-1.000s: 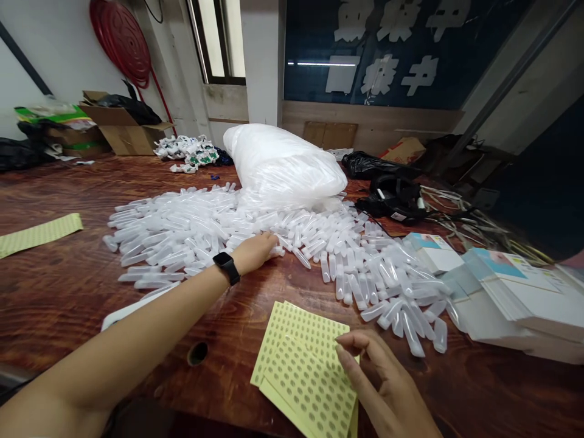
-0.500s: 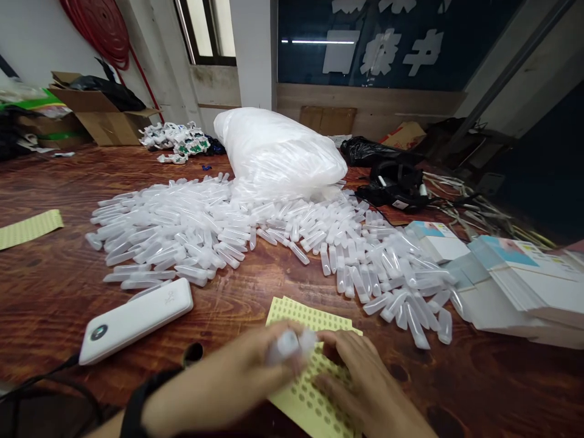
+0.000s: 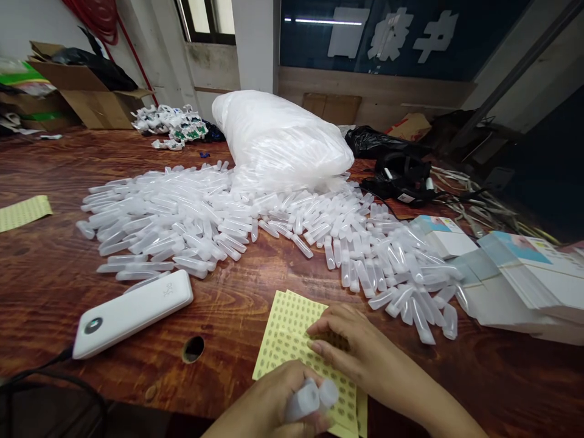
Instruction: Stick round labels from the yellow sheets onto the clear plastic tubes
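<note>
On the wooden surface [image 3: 228, 310], close to us, lie overlapping yellow sheets [image 3: 279, 340], flat, thin, printed with rows of small grey ovals.

Left hand [image 3: 269, 404]: closed around two tubes [image 3: 306, 398], ends turned up towards us, over the lower part of the sheets. Tubes smooth, frosted, translucent, with rounded ends.

Right hand [image 3: 360, 350]: released, fingers bent over the sheets, forefinger and thumb slightly parted; whether anything clings to a fingertip, we cannot tell.

Step in hand, by our judgement: close two-handed work at the sheets, the tubes kept in the left hand, the right hand busy among the ovals. So small a print calls for a light fingertip touch and a steady sheet; the slick tubes, for a firm hold.

Beyond the hands: a broad pile [image 3: 168, 210] of like tubes, tapered and glossy, spreading towards the right; behind it, a plump, wrinkled white bag [image 3: 283, 140].

To our left: a white power bank [image 3: 137, 316], oblong, rounded at the corners, with a dark cable [image 3: 50, 368]; just beside it, a round hole in the wood; farther off, a yellow strip [image 3: 25, 213].

To our right: stacks of cards [image 3: 538, 274], crisp-edged, white and blue.

Farther back: an open carton [image 3: 98, 109], brown and stiff.
</note>
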